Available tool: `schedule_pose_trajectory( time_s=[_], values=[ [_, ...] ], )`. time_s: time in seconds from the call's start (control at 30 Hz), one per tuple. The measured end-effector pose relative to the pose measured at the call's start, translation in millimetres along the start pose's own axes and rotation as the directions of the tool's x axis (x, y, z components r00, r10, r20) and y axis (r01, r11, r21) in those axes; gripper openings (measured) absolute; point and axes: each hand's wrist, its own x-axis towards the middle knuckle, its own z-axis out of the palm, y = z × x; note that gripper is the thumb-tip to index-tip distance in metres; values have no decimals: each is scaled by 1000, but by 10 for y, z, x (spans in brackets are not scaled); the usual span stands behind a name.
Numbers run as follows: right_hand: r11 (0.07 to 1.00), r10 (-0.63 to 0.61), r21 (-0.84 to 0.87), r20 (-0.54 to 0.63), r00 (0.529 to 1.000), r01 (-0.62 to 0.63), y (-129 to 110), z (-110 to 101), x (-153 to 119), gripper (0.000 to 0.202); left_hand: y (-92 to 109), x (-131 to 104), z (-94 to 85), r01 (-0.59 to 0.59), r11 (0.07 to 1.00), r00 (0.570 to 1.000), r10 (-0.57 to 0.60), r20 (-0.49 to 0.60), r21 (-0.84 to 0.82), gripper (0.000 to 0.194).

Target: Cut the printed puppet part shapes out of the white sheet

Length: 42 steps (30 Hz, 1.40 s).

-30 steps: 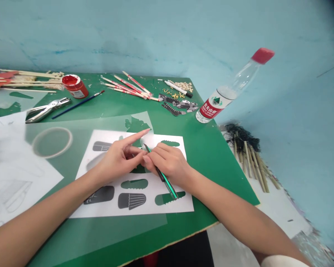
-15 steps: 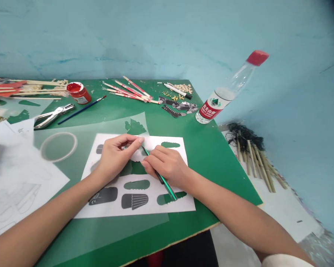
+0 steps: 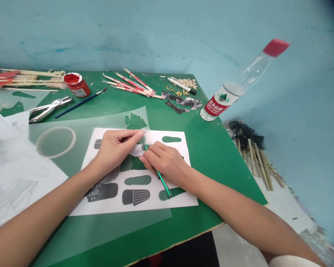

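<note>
A white printed sheet (image 3: 161,207) with dark shapes and cut-out openings lies on a translucent sheet (image 3: 105,228). My right hand (image 3: 167,163) is closed round a slim green craft knife (image 3: 163,181), its tip pointing away toward my left fingertips. Above the middle of the printed sheet, my left hand (image 3: 115,148) pinches paper between thumb and forefinger, right by the knife's tip; the pinched part is mostly hidden. Green tabletop shows through the openings. Nearer me on the sheet are a dark ribbed shape (image 3: 136,197) and a dark patterned shape (image 3: 104,192).
Behind lie a hole punch (image 3: 50,109), a paintbrush (image 3: 80,104), a red paint jar (image 3: 77,85) and red-wrapped sticks (image 3: 130,87). A tape roll (image 3: 55,142) is left. Black cut-outs (image 3: 180,102) and a water bottle (image 3: 222,98) stand right, near the table edge.
The view has shifted slightly, so the bottle appears farther right. Both hands keep their grip near the same spot, and the knife's rear end has swung slightly left.
</note>
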Motion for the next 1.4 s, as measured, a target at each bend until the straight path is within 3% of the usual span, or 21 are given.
schedule_pose_trajectory(
  time_s=[0.97, 1.4],
  values=[
    [994, 53, -101, 136, 989, -39, -113, 26, 32, 35, 19, 17, 29, -12, 999, 1000, 12, -9, 36, 33],
    [991, 87, -111, 133, 987, -72, -164, 47, 63, 38, -28, 26, 49, -34, 999, 999, 35, -32, 33, 32]
  ],
)
